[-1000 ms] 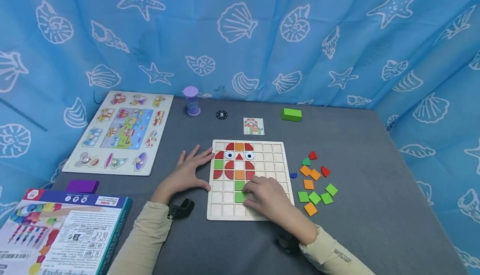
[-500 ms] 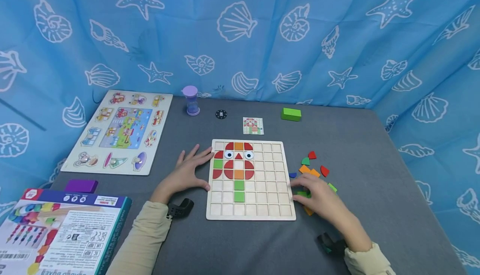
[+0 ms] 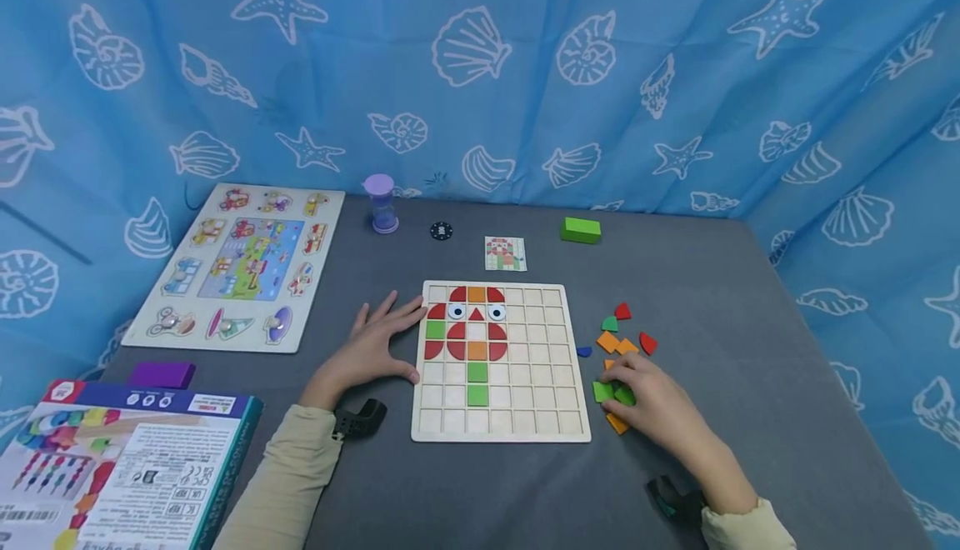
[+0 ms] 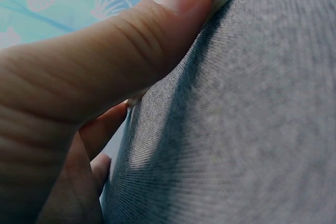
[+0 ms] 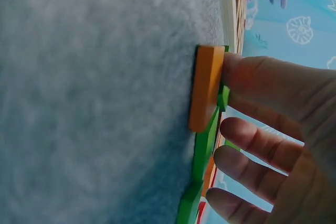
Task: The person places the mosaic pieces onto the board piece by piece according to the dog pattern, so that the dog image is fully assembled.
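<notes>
A wooden grid board (image 3: pixel 532 425) lies flat on the dark table, holding red, orange and green tiles and two eye pieces in an owl-like pattern. My left hand (image 3: pixel 367 356) rests at its left edge, fingers spread; in the left wrist view the thumb (image 4: pixel 157 30) presses against the board's side. My right hand (image 3: pixel 652 396) is over the loose tiles to the right. Its thumb and index finger pinch a green square tile (image 3: pixel 602 392) at opposite edges. Beside the right thumb (image 5: pixel 252 77) lies an orange tile (image 5: pixel 206 87).
Loose red pieces (image 3: pixel 648 342) and a blue piece (image 3: pixel 584 352) lie nearby. Behind the board are a pattern card (image 3: pixel 506 254), a black disc (image 3: pixel 442 231), a sand timer (image 3: pixel 382 204) and a green block (image 3: pixel 581 230). A peg puzzle (image 3: pixel 247 267) and a box (image 3: pixel 127 467) are at left.
My right hand has gone from the green tiles on the board rightward to the loose tiles, its fingers now around a green one. My left hand has stayed at the board's edge.
</notes>
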`<state>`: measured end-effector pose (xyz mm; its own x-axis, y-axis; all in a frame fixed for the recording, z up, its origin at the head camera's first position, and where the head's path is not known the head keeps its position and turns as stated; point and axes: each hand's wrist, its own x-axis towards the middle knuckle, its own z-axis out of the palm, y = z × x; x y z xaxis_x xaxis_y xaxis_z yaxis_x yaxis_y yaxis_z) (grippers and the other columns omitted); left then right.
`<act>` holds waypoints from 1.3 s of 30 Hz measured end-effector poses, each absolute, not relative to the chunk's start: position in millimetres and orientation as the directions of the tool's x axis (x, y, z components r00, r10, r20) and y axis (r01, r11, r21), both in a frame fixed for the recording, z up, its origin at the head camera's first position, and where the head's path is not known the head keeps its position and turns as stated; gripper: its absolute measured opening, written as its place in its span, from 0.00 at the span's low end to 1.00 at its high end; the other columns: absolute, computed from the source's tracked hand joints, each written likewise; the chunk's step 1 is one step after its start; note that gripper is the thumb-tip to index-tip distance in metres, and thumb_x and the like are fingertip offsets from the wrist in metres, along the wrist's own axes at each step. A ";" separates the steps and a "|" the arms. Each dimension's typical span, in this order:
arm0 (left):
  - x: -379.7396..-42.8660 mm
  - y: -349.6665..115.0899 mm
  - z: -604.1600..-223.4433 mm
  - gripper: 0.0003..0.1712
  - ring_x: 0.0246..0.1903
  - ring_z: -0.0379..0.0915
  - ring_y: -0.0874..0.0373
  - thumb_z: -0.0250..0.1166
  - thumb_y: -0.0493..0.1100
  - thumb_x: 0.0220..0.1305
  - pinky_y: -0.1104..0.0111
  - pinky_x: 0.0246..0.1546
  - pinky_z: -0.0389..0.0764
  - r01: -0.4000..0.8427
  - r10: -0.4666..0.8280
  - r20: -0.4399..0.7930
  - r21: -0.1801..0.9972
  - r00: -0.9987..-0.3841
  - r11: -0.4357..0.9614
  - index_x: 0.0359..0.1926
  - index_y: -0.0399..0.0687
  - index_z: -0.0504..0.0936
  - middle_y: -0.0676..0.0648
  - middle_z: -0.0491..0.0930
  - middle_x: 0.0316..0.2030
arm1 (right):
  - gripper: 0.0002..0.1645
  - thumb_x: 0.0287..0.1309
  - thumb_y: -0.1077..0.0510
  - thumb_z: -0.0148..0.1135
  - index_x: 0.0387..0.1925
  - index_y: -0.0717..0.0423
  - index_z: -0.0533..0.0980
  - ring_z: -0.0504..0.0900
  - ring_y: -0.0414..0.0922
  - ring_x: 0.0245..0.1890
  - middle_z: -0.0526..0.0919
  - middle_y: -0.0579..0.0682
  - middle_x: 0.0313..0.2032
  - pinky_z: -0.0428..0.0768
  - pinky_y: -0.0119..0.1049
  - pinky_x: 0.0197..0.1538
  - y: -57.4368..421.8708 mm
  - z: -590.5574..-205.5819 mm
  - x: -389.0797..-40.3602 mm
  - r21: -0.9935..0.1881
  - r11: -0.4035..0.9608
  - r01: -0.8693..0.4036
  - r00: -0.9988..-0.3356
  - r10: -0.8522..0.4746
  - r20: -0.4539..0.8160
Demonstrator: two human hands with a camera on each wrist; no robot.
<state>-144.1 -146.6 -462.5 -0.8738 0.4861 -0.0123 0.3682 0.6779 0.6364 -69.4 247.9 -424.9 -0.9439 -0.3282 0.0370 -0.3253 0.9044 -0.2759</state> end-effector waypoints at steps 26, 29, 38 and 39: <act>-143.4 -145.0 -458.4 0.59 0.68 0.31 0.48 0.73 0.61 0.31 0.45 0.60 0.27 0.356 0.469 -0.015 0.629 -0.883 0.691 0.66 0.57 0.56 0.54 0.50 0.67 | 0.13 0.38 0.49 0.69 0.31 0.45 0.80 0.73 0.35 0.28 0.76 0.37 0.27 0.71 0.33 0.32 110.9 -422.9 -57.9 -0.222 0.722 -0.655 -0.755 -0.633 0.168; -143.6 -144.7 -458.8 0.59 0.68 0.31 0.48 0.72 0.62 0.30 0.45 0.60 0.27 0.354 0.466 -0.017 0.626 -0.885 0.695 0.66 0.57 0.56 0.54 0.50 0.67 | 0.14 0.39 0.48 0.69 0.32 0.45 0.80 0.73 0.35 0.29 0.76 0.38 0.27 0.71 0.33 0.32 108.2 -421.7 -57.0 -0.232 0.729 -0.644 -0.764 -0.628 0.147; -144.1 -144.5 -458.4 0.59 0.68 0.30 0.48 0.72 0.62 0.30 0.45 0.60 0.27 0.346 0.465 -0.029 0.627 -0.885 0.698 0.66 0.58 0.56 0.54 0.50 0.67 | 0.18 0.40 0.45 0.68 0.36 0.45 0.80 0.74 0.35 0.32 0.77 0.38 0.31 0.71 0.33 0.35 116.6 -418.7 -57.5 -0.275 0.733 -0.622 -0.776 -0.625 0.089; -143.9 -144.3 -458.2 0.59 0.68 0.30 0.48 0.73 0.62 0.30 0.45 0.60 0.27 0.344 0.464 -0.031 0.629 -0.885 0.697 0.66 0.58 0.56 0.54 0.50 0.67 | 0.18 0.40 0.45 0.68 0.36 0.44 0.80 0.74 0.35 0.33 0.77 0.38 0.32 0.72 0.34 0.36 122.1 -418.2 -57.7 -0.294 0.729 -0.618 -0.778 -0.622 0.089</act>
<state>-143.9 -144.3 -458.2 -0.8851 0.4644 -0.0309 0.3439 0.6972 0.6290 -57.7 122.1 -418.2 -0.7776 -0.6224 0.0890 -0.6176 0.7295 -0.2940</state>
